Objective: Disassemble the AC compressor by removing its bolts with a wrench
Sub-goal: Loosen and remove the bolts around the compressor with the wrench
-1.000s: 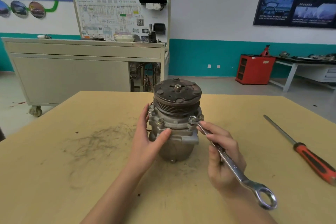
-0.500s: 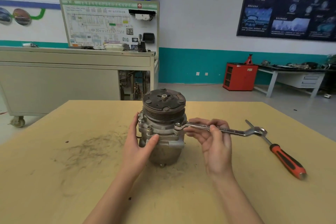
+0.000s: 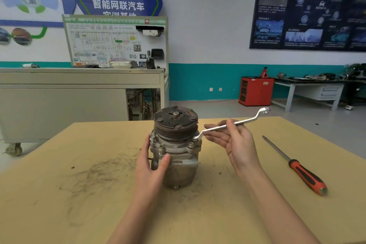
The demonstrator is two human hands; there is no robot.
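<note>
Right hand [image 3: 235, 140] pinches silver offset ring wrench [image 3: 227, 126], ring end down on the right flange of the grey metal AC compressor [image 3: 178, 156], probably for leverage. Left hand [image 3: 152, 164] grasps the compressor's left side, bracing it upright on tan wooden desk [image 3: 79, 204]. Flange bolts [image 3: 161, 147] not yet out. Red-handled screwdriver [image 3: 297, 168] lies well right of the compressor; grey wheeled cabinet [image 3: 59, 105] behind.

One compressor [image 3: 175, 148] stands on one table [image 3: 99, 204]. Two hands are at it: one left hand [image 3: 150, 164] against its left side and one right hand [image 3: 235, 144] just to its right. One wrench [image 3: 227, 126] reaches from its flange out to the right. One screwdriver [image 3: 295, 164] lies well to its right. Three bolts [image 3: 161, 147] show plainly along the front of its flange. Behind it stand one wheeled bench [image 3: 59, 105] and one red cabinet [image 3: 255, 91].
</note>
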